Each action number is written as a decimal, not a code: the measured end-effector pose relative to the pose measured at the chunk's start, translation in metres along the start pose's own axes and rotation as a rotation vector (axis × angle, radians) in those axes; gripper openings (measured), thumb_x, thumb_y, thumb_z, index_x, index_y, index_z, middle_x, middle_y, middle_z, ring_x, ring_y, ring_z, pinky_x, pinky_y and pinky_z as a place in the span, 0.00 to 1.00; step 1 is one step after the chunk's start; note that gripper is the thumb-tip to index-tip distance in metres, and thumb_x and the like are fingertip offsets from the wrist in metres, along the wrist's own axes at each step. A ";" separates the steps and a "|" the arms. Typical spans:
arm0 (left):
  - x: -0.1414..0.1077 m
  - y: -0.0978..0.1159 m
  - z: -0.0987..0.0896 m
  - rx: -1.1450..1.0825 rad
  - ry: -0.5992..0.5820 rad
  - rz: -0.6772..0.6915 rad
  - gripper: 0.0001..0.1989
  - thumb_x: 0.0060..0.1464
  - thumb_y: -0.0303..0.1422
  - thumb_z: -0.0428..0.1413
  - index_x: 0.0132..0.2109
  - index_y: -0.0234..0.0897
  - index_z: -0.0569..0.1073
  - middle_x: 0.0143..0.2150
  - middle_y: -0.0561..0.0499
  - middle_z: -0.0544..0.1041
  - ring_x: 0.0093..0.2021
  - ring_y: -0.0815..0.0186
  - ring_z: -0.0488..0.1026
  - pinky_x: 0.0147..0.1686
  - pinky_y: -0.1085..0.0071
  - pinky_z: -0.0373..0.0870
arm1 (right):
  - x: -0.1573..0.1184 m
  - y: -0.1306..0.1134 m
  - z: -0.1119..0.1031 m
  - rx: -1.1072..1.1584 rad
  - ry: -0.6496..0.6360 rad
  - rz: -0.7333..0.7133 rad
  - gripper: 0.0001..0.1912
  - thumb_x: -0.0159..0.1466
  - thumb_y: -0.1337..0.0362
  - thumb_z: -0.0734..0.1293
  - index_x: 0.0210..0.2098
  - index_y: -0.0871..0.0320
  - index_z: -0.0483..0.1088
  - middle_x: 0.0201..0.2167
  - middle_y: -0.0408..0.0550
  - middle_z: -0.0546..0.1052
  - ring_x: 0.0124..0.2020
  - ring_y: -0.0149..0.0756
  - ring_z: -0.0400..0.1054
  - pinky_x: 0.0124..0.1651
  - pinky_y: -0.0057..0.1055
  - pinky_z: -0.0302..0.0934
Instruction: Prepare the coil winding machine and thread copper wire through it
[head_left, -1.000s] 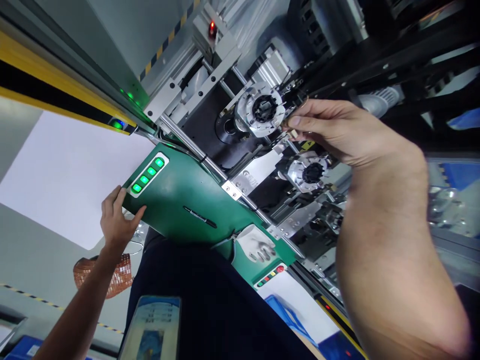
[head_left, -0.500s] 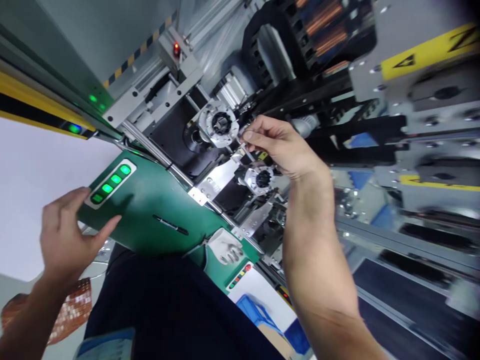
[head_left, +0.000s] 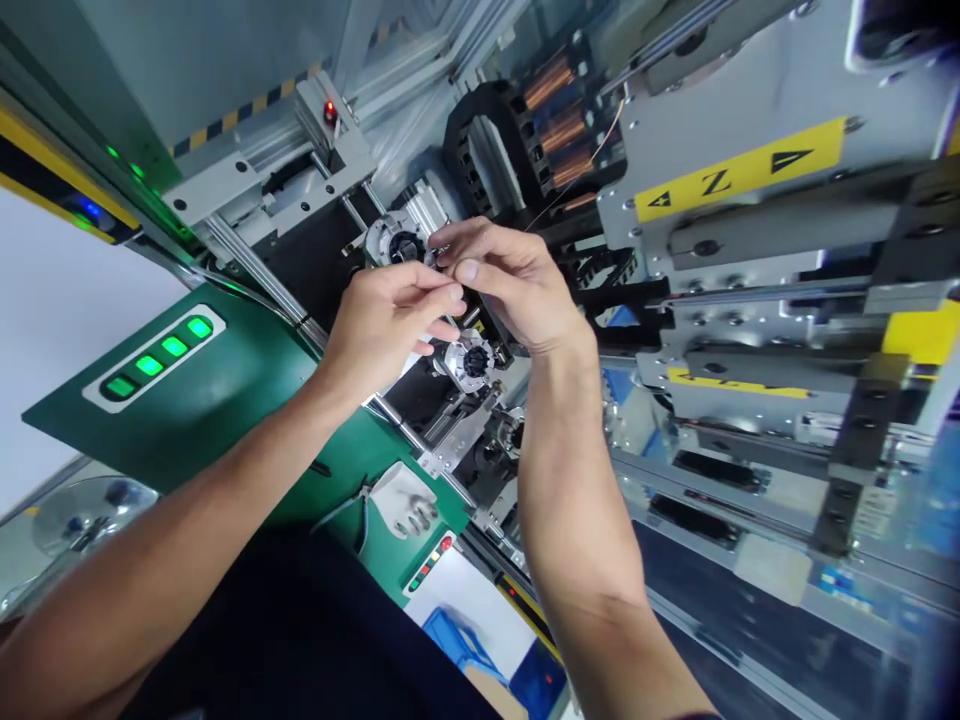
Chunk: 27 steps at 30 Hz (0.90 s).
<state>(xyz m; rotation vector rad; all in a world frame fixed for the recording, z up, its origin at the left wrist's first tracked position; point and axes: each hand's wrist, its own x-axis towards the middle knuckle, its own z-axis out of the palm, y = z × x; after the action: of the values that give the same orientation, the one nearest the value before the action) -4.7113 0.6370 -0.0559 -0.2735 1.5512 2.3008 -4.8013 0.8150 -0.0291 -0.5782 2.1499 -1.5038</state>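
My left hand (head_left: 386,325) and my right hand (head_left: 521,285) meet over the machine, fingertips close together. Both are closed in a pinch, thumb against forefinger. Whatever lies between the fingers is too small or hidden to name. A thin copper-coloured wire (head_left: 609,135) runs down from the upper right toward the back of my right hand; its lower end is lost from sight. Just behind the fingertips is a round metal fixture with a dark slotted centre (head_left: 405,247), partly covered by my hands. A second such fixture (head_left: 474,362) sits just below them.
A green panel (head_left: 247,365) carries a strip of lit green buttons (head_left: 161,350). On its lower part lie a white glove (head_left: 405,500) and pliers (head_left: 364,515), beside a small control strip (head_left: 429,565). Metal machine heads with yellow labels (head_left: 739,175) fill the right side. A blue bin (head_left: 465,640) stands below.
My left hand has left the button strip and come up to my right hand, closing into a pinch. My right hand stays near the fixtures. The view has shifted, and the pen is now mostly hidden.
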 end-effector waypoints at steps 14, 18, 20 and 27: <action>-0.023 0.001 -0.006 -0.110 -0.092 0.076 0.10 0.71 0.36 0.58 0.42 0.34 0.80 0.41 0.45 0.87 0.38 0.70 0.84 0.42 0.75 0.80 | -0.019 0.006 -0.003 -0.102 0.111 0.206 0.25 0.61 0.42 0.80 0.51 0.47 0.81 0.53 0.51 0.83 0.49 0.39 0.78 0.53 0.40 0.74; -0.149 -0.019 -0.047 0.020 0.005 0.167 0.13 0.71 0.41 0.60 0.42 0.37 0.82 0.41 0.48 0.87 0.42 0.68 0.84 0.43 0.75 0.80 | -0.052 0.001 0.000 -0.112 0.561 0.286 0.18 0.64 0.64 0.78 0.52 0.43 0.83 0.53 0.50 0.84 0.39 0.32 0.78 0.42 0.33 0.70; -0.232 -0.047 -0.086 0.077 0.183 0.045 0.15 0.70 0.45 0.60 0.45 0.40 0.84 0.42 0.48 0.87 0.42 0.66 0.85 0.43 0.73 0.81 | -0.077 -0.006 0.013 -0.144 0.819 0.279 0.15 0.65 0.71 0.74 0.44 0.44 0.86 0.44 0.46 0.86 0.34 0.28 0.77 0.39 0.31 0.68; -0.351 -0.194 -0.219 0.817 0.581 -0.613 0.17 0.68 0.45 0.57 0.43 0.38 0.84 0.44 0.47 0.88 0.48 0.58 0.83 0.57 0.60 0.78 | -0.158 -0.054 0.106 -0.130 0.959 0.176 0.17 0.64 0.69 0.69 0.34 0.37 0.85 0.36 0.40 0.85 0.31 0.28 0.75 0.46 0.39 0.72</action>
<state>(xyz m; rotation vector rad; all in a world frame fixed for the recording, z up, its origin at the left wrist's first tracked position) -4.3203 0.4375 -0.1831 -1.0615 2.1284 1.0457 -4.6076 0.8080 0.0089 0.4047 2.8866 -1.7445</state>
